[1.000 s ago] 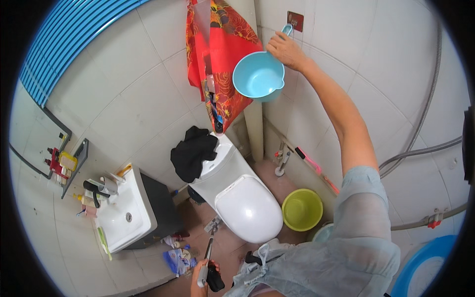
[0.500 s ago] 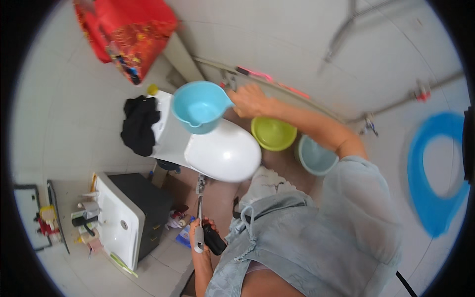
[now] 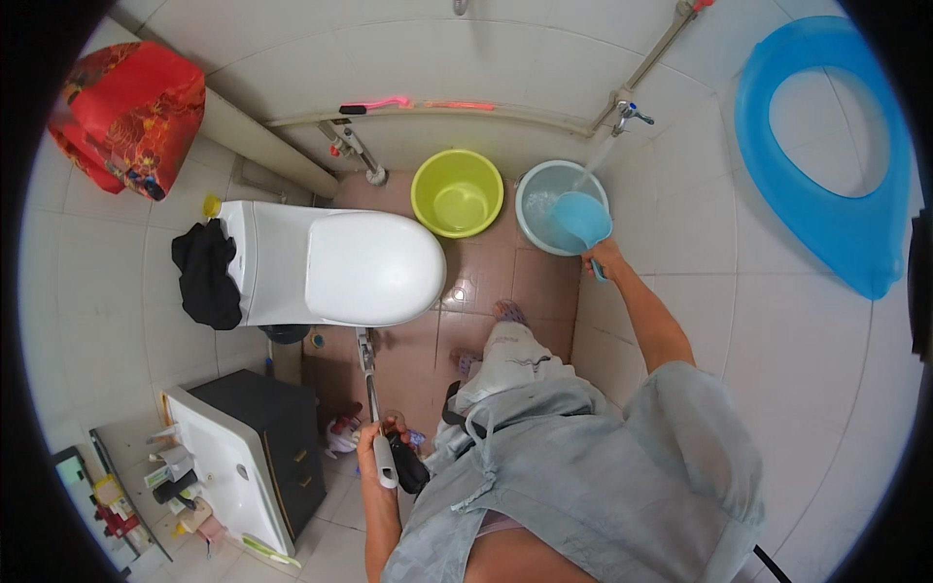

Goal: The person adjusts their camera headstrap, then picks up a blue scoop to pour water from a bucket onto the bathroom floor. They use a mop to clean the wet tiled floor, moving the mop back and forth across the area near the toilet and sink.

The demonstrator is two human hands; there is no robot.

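Observation:
My right hand [image 3: 604,257] grips the handle of a light blue water dipper [image 3: 580,216], its bowl inside the rim of a pale blue bucket [image 3: 526,225]. Water runs from a wall tap [image 3: 623,119] into the bucket. At my left side, my left hand [image 3: 369,442] is closed round a long-handled tool [image 3: 385,461] with a pale grip and a metal shaft. The shaft reaches toward the toilet's side; the kind of head on it is unclear. A black object [image 3: 410,468] sits close beside that hand, partly hidden.
A yellow-green basin [image 3: 457,192] stands between the bucket and the white toilet [image 3: 375,268] with its lid down. Black cloth [image 3: 206,276] lies on the tank. A washbasin [image 3: 228,464] is at left. A blue ring-shaped plastic piece [image 3: 756,107] hangs on the right wall.
My right hand has swung the dipper from above the toilet rightward and down into the bucket. The view has shifted; running tap water now shows. My left hand keeps its hold.

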